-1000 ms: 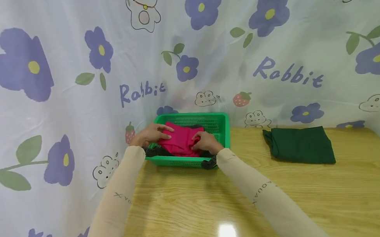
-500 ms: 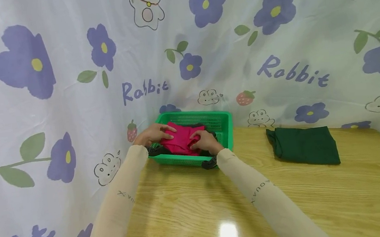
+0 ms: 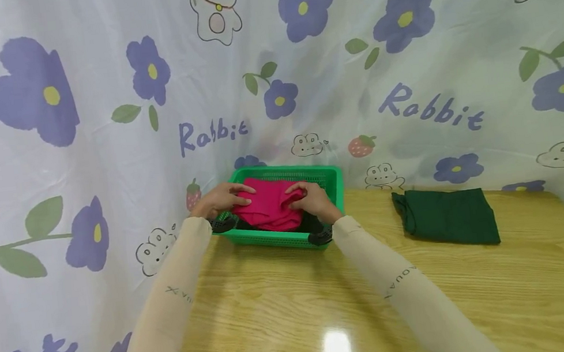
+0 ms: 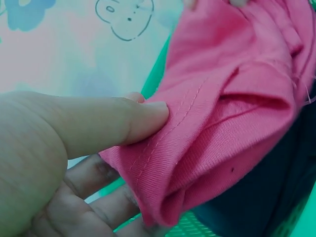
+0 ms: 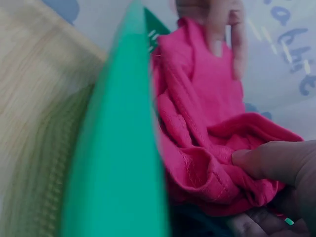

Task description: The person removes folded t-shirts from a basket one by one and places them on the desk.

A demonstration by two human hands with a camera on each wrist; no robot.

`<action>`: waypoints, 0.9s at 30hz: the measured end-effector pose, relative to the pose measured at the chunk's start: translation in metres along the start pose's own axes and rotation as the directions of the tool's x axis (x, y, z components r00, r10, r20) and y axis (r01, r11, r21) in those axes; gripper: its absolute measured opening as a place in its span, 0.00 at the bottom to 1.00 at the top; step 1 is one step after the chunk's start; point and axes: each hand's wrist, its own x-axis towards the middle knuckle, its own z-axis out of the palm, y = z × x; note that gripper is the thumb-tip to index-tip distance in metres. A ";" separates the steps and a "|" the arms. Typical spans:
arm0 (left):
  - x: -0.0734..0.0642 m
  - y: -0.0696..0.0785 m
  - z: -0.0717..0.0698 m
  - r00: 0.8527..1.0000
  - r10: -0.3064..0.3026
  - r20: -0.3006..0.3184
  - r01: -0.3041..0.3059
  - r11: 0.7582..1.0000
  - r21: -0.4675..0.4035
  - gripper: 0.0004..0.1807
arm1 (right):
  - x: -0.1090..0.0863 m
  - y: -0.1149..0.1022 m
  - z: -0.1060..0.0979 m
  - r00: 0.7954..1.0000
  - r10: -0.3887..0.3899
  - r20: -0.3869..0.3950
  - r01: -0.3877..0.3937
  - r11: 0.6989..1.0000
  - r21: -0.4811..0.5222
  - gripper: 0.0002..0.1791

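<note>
A pink garment (image 3: 266,201) with a stitched hem is bunched in loose folds inside the green plastic basket (image 3: 263,238). My left hand (image 3: 222,199) pinches its left edge, thumb on top and fingers underneath, as the left wrist view shows. At the opposite side, my right hand (image 3: 315,200) grips the folds between thumb and fingers (image 5: 269,160). Beneath the pink garment lies dark cloth (image 4: 247,207), mostly hidden. What kind of garment the pink one is cannot be told.
A folded dark green cloth (image 3: 445,216) lies on the wooden table (image 3: 271,311), right of the basket. Behind and to the left hangs a white curtain (image 3: 118,160) with flowers and rabbits. Black handles (image 3: 320,236) sit at the basket's front corners.
The pink garment has risen a little and spread wider between my hands. My right hand has shifted slightly right and up; my left hand keeps its hold on the left edge.
</note>
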 end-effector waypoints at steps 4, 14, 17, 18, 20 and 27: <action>-0.002 0.001 0.002 1.000 0.004 0.002 -0.003 0.998 -0.067 0.21 | -0.005 -0.010 -0.012 1.000 -0.014 -0.003 0.014 0.999 0.049 0.19; -0.002 0.016 0.011 1.000 0.021 0.005 -0.019 0.983 -0.182 0.22 | -0.016 -0.022 -0.042 0.999 -0.038 0.011 0.036 0.983 0.182 0.21; -0.002 0.020 0.016 0.999 0.034 0.010 -0.032 0.978 -0.208 0.22 | -0.020 -0.024 -0.052 0.999 -0.044 0.015 0.041 0.983 0.178 0.21; -0.001 0.021 0.017 0.999 0.037 0.013 -0.033 0.977 -0.213 0.22 | -0.022 -0.024 -0.054 0.999 -0.041 0.017 0.037 0.984 0.174 0.22; -0.001 0.023 0.021 0.999 0.044 0.021 -0.039 0.975 -0.217 0.22 | -0.025 -0.023 -0.060 0.999 -0.032 0.019 0.029 0.986 0.166 0.22; 0.002 0.036 0.032 0.994 0.096 0.053 -0.083 0.974 -0.209 0.23 | -0.041 -0.024 -0.080 0.999 -0.032 0.003 0.031 0.989 0.143 0.23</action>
